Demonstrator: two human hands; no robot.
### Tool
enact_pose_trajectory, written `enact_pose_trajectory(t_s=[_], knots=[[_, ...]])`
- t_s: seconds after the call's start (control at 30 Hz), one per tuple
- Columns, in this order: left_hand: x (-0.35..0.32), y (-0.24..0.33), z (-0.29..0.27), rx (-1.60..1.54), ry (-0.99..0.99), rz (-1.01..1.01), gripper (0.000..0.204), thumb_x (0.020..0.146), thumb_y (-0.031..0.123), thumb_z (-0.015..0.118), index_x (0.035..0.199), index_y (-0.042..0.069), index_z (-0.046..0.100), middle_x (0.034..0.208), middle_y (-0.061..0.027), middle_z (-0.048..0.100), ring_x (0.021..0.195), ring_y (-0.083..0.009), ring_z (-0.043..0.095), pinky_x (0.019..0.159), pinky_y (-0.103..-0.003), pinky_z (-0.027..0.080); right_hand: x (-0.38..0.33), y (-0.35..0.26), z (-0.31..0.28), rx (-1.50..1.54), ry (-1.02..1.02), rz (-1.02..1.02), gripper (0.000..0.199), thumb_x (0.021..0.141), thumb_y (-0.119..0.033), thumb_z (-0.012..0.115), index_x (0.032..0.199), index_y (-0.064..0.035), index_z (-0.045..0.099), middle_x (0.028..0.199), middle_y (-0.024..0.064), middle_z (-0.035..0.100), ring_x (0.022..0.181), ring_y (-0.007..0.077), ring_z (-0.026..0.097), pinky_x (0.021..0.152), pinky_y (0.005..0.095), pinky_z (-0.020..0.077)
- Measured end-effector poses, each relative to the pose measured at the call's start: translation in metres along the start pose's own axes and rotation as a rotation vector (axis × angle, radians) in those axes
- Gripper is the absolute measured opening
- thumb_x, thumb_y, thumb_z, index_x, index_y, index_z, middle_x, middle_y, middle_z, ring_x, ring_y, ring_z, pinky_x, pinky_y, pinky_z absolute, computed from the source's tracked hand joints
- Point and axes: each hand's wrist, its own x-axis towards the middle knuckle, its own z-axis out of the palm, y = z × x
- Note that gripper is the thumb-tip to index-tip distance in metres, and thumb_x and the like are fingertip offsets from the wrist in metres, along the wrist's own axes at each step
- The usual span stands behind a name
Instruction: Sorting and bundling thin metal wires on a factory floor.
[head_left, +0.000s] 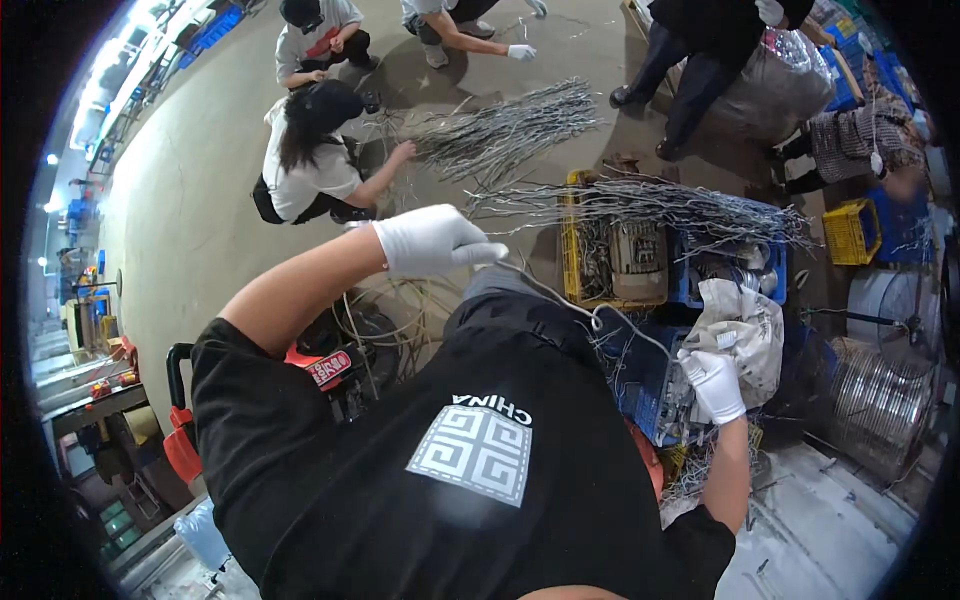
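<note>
My left hand [432,240], in a white glove, is raised in front of me and closed, its thumb and fingertips pinching one end of a long pale grey wire [545,288]. The wire sags to the right and makes a small twist midway. At its other end my right hand [714,386], gloved too, is closed on it, though the fingers partly hide the grip. A blue crate [640,388] with loose metal wires lies just left of my right hand. Beside that hand is a crumpled whitish sack [738,330].
A yellow crate [572,245] with metal parts stands ahead, wire strands [650,205] lying across it. Another wire bundle [510,130] is on the floor, where a crouching person [315,160] touches it. Pale loops [415,310] lie left of me; a large metal spool [875,395] stands right.
</note>
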Motion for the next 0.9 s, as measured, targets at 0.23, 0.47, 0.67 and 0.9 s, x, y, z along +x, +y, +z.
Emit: enact_pose_trajectory(t_s=[0.23,0.47,0.67,0.9], knots=[[0.016,0.011,-0.006,0.274,0.051,0.059,0.043,0.091,0.037,0.045,0.074,0.0,0.06,0.067,-0.0151,0.061,0.058,-0.0351,0.05,0.06,-0.037,0.043,-0.008,0.006,0.002,-0.022,0.066,0.098,0.043,0.087,-0.03,0.055,0.059,0.0024,0.051,0.046,0.0094,0.039,0.043,0.0215,0.031,0.046,0.0353,0.0324],[0.014,0.018,-0.014,0.268,0.105,0.064,0.042,0.091,0.039,0.042,0.082,0.002,0.06,0.069,-0.0139,0.062,0.063,-0.0359,0.055,0.063,-0.039,0.045,-0.017,0.029,-0.005,0.007,0.172,0.083,0.046,0.086,-0.032,0.056,0.057,0.0019,0.046,0.046,0.0088,0.038,0.043,0.0219,0.028,0.046,0.0365,0.0317],[0.03,0.043,0.011,0.492,0.193,0.137,0.037,0.089,0.041,0.042,0.092,0.009,0.059,0.072,-0.0116,0.064,0.068,-0.0334,0.062,0.065,-0.041,0.049,-0.044,0.058,0.006,-0.173,0.199,0.085,0.041,0.086,-0.025,0.055,0.056,0.001,0.046,0.046,0.0081,0.038,0.043,0.0202,0.029,0.045,0.0342,0.0299],[0.065,0.022,0.03,0.698,0.124,0.123,0.04,0.088,0.042,0.042,0.077,0.008,0.059,0.071,-0.0091,0.065,0.064,-0.0314,0.063,0.059,-0.042,0.049,-0.067,0.079,0.049,-0.116,0.082,0.142,0.04,0.087,-0.027,0.054,0.056,-0.0013,0.051,0.048,0.0057,0.047,0.04,0.0179,0.035,0.043,0.0346,0.0331]])
